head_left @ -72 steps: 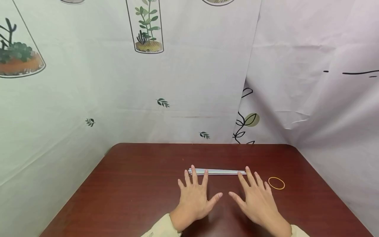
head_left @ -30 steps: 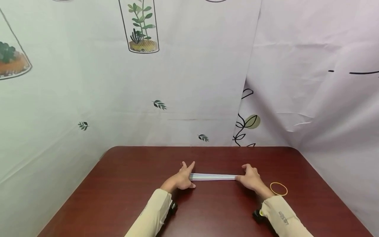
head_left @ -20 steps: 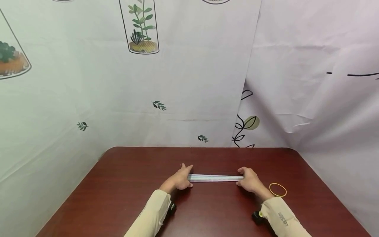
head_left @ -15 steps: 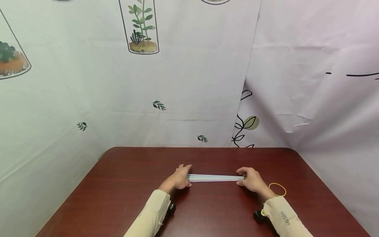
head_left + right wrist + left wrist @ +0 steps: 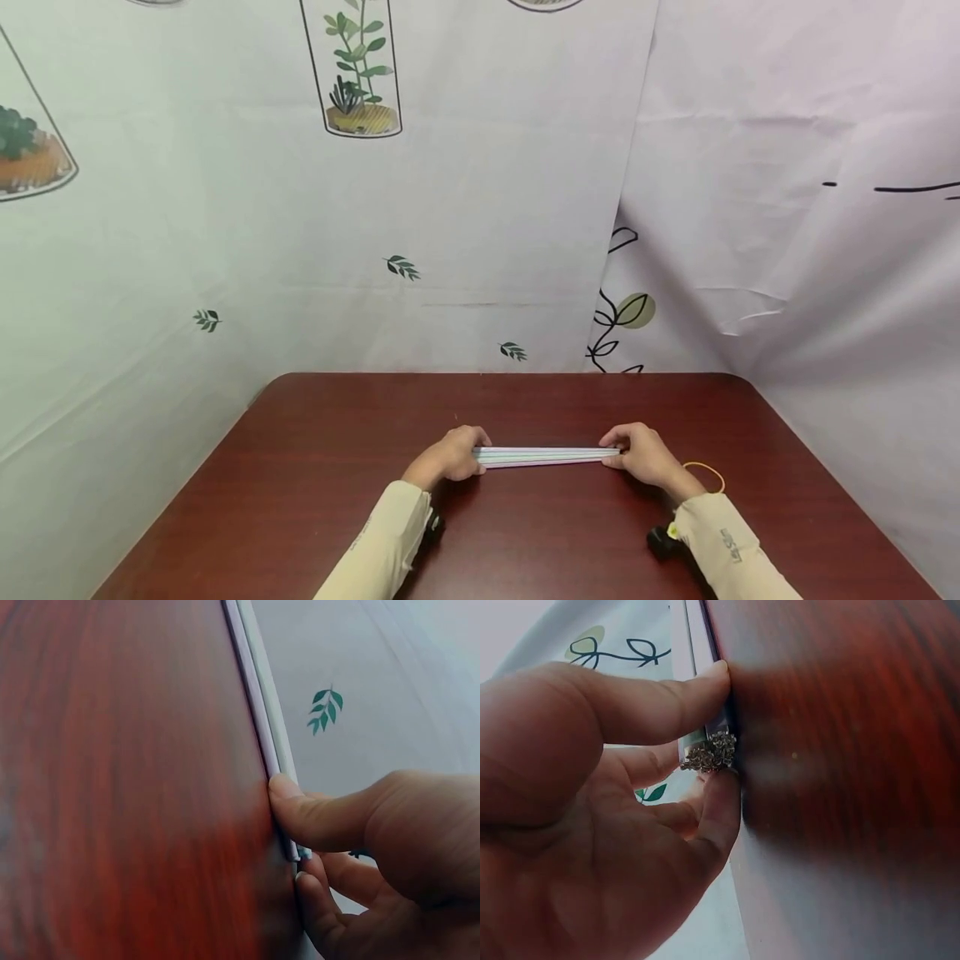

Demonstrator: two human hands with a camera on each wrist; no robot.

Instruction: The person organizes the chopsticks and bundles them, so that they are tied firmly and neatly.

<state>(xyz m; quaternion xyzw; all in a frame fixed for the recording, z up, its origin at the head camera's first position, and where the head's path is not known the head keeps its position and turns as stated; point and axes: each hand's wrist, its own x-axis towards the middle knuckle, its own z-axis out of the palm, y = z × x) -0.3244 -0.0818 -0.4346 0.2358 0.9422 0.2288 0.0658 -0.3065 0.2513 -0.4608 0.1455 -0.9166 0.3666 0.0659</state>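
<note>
A bundle of thin, pale white, bluish and lilac sticks (image 5: 543,457) lies sideways near the middle of the table, fanned slightly wider at its left. My left hand (image 5: 453,453) grips the left end, thumb on the near side and fingers on the far side. In the left wrist view that end shows a cluster of rough, metallic-looking tips (image 5: 711,753) between thumb (image 5: 694,697) and fingers. At the other end, my right hand (image 5: 647,455) pinches the sticks. The right wrist view shows the thumb (image 5: 322,817) against a lilac and a white stick (image 5: 262,690), with fingers opposite.
A thin yellow ring like a rubber band (image 5: 712,469) lies on the table beside the right wrist, partly covered by it. The dark red-brown table (image 5: 360,417) has rounded far corners. White printed cloth (image 5: 487,208) hangs behind and at both sides.
Both hands were spread open above the table, near the bundle. They have since moved to its two ends and taken hold; the left fingers have closed in, and the bundle sits slightly nearer.
</note>
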